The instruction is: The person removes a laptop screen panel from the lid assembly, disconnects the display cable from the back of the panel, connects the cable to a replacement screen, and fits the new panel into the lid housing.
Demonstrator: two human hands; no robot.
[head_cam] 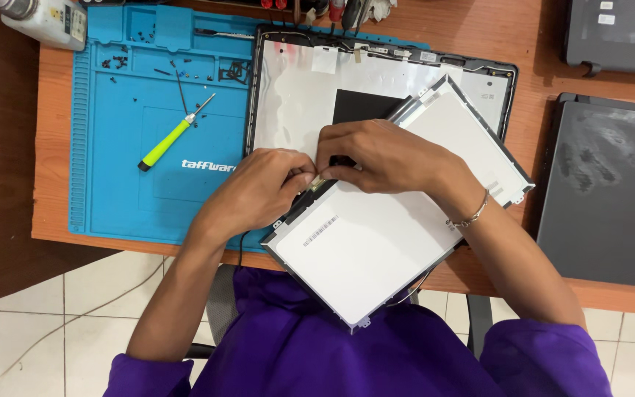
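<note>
Both hands are meeting at the upper left edge of a white screen panel, left hand and right hand pinching a small connector in their fingers. The panel is lying face down, tilted diagonally across an open laptop lid near the worktop's front edge, beside a blue mat with a screwdriver

Green-handled screwdriver on blue mat; grey laptop right.

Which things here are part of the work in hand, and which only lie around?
In use:
- left hand
- right hand
- white display panel
- laptop lid shell

Lying about:
- green screwdriver
- blue mat
- loose screws
- grey laptop
</note>
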